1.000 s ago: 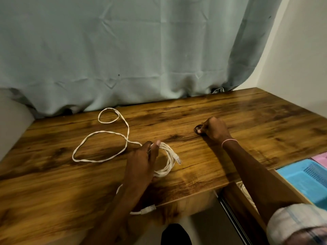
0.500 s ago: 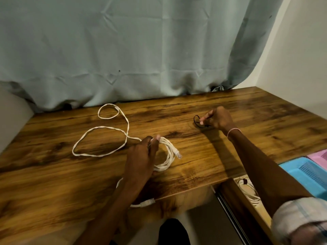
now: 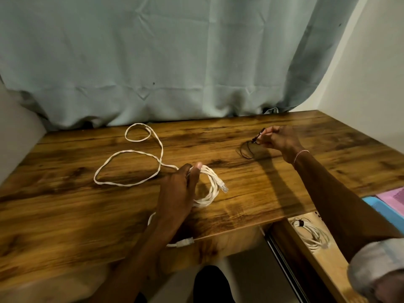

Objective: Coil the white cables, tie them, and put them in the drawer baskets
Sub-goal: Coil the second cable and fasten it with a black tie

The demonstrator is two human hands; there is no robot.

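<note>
Head view shows one tied coil (image 3: 314,236) lying in the drawer (image 3: 332,265). The left hand (image 3: 179,189) grips a part-wound white cable (image 3: 213,184), loose loops trailing beyond its knuckles; the right hand (image 3: 282,141) pinches a black tie (image 3: 248,149). Winding, tying and storing remain. The baskets (image 3: 387,213) are mostly cropped.

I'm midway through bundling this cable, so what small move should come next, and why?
Probably bring the black tie, pinched in the right hand, across to the coil gripped by the left hand. Loose loops lie unwound on the table, though.
</note>
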